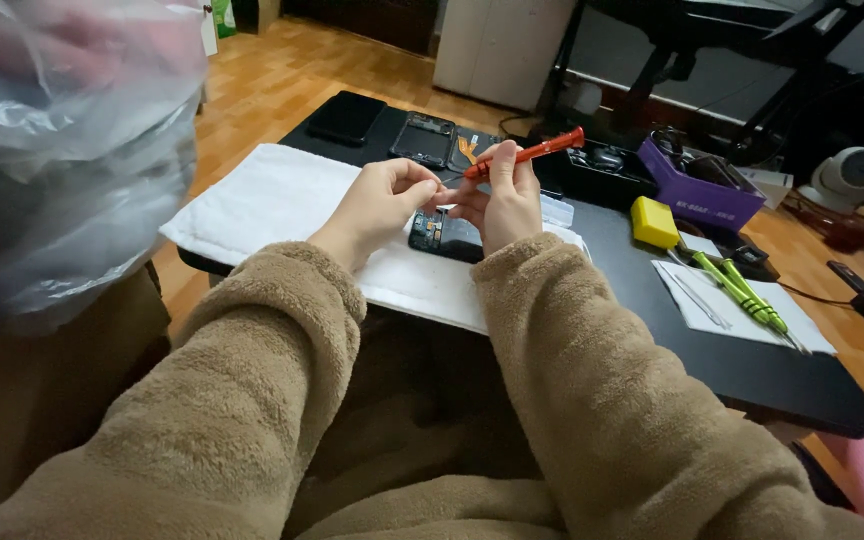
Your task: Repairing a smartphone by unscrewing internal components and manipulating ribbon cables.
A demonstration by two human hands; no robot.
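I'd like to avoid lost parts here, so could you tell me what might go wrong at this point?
The left hand pinches at the tip of the red screwdriver held in the right hand; anything small there could drop into the white towel and be hard to find. The opened phone lies under the hands, so a slipping tip might scratch its exposed parts.

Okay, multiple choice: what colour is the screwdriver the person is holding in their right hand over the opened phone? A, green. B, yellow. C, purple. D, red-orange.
D: the right hand grips a red-orange screwdriver above the opened phone on the white towel; the green screwdrivers lie untouched on the black table.
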